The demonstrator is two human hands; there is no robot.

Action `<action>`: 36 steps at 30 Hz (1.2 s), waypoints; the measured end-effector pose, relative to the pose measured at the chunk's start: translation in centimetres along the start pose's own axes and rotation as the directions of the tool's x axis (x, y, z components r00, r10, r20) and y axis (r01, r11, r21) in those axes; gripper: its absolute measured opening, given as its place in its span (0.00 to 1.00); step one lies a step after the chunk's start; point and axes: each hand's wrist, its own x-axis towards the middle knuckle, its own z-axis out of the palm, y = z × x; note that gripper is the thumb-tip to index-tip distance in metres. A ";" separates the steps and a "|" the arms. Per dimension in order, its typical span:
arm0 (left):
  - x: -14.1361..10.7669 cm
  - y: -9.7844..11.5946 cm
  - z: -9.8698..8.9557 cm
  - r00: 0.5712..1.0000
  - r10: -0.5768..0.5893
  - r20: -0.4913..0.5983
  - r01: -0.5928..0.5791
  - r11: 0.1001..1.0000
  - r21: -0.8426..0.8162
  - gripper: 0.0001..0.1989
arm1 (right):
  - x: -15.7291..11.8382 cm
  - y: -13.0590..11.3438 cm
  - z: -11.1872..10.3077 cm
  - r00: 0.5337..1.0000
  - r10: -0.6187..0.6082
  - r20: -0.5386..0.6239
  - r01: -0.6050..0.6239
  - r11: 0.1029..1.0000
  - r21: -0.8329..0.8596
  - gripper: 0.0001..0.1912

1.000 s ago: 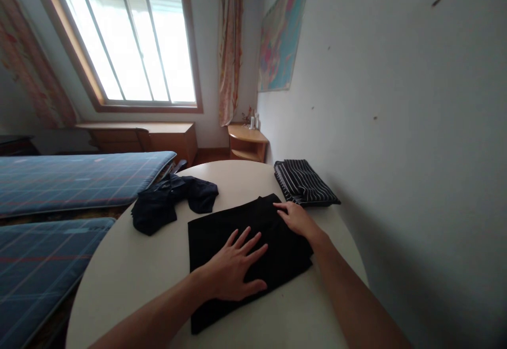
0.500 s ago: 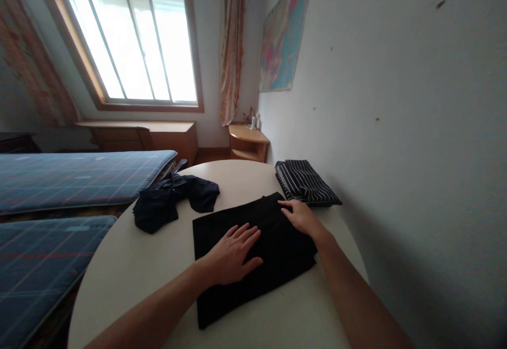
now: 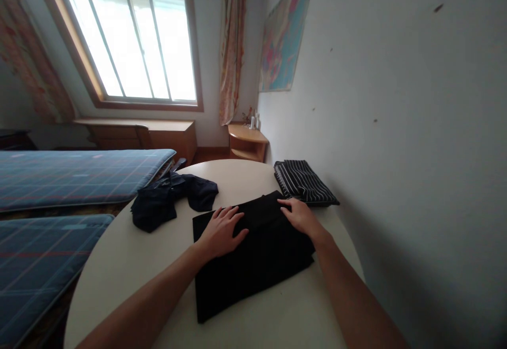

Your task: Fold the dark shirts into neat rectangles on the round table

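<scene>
The black cloth (image 3: 257,272) lay in the lower middle of the frame, flat on the round, pale table (image 3: 142,280). It looked plain and matte, so dark that few creases showed on its surface. Its outline was roughly four-sided and set aslant: the left edge ran nearly straight down, the bottom edge climbed toward the right, and near the right corner the rim broke into a small step, as if layers did not quite meet. The left hand (image 3: 222,233) lay on its upper left part, palm down, fingers a little spread. The right hand (image 3: 301,217) touched its upper right corner, forefinger and thumb slightly apart; whether they gripped any fabric could not be told. Just beyond that corner sat a striped cloth (image 3: 307,180), folded, black with pale lines.
</scene>
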 end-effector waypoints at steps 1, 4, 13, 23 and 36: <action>-0.2 0.0 -0.4 1.000 -0.002 0.002 0.002 1.000 -0.007 0.27 | 0.0 0.0 -0.1 1.000 0.008 -0.005 -0.008 1.000 0.000 0.20; -0.9 -0.5 -1.2 0.998 0.007 0.063 -0.005 1.000 -0.027 0.27 | 0.0 0.2 -0.5 1.000 0.023 -0.021 -0.023 1.000 0.001 0.20; -1.1 -4.3 -2.7 0.981 0.105 0.163 -0.085 0.988 -0.125 0.21 | 0.3 -2.5 -3.5 0.997 -0.068 -0.025 0.067 0.997 -0.039 0.20; -1.3 -9.4 -3.1 0.986 0.114 0.117 -0.052 0.899 -0.435 0.16 | 0.1 -12.7 -6.3 0.988 -0.126 0.087 0.147 0.942 -0.301 0.18; -0.5 -11.2 -3.2 0.899 -0.323 0.296 0.394 0.297 -0.870 0.44 | -2.8 -24.7 -1.3 0.907 -0.216 0.362 0.308 0.926 -0.217 0.15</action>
